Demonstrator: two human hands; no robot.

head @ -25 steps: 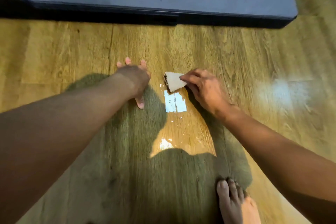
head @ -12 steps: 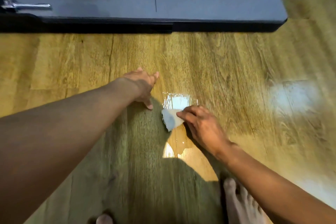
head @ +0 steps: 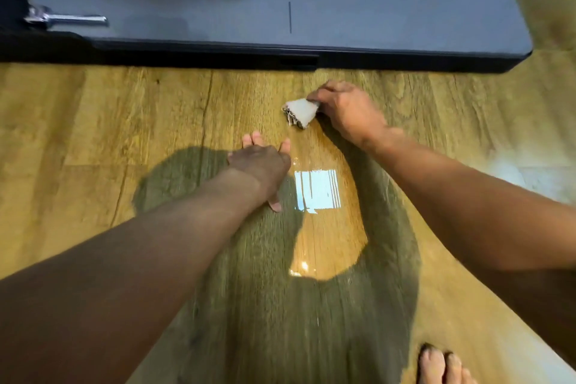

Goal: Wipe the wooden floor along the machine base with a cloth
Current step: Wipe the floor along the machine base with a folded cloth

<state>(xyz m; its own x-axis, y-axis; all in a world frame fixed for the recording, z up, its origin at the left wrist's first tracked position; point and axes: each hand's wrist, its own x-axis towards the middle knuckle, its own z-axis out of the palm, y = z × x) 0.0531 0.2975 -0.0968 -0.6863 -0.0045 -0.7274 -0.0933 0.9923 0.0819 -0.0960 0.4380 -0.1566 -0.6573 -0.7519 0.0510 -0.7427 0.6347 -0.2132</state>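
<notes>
Pinching a folded white cloth, the right hand pressed it to the wooden floor near the machine base; the left hand rested flat, fingers spread.

cloth lies on floor before machine base; right hand right of it; left hand nearer.

The far side is closed off by the machine base, whose black edge runs across the wooden floor. A narrow strip of floor is left between that edge and the right hand, by which the cloth is gripped. The middle is blocked by the left hand, pressed flat. Bare floor is left at both sides; the lower right corner is taken by a foot.
</notes>
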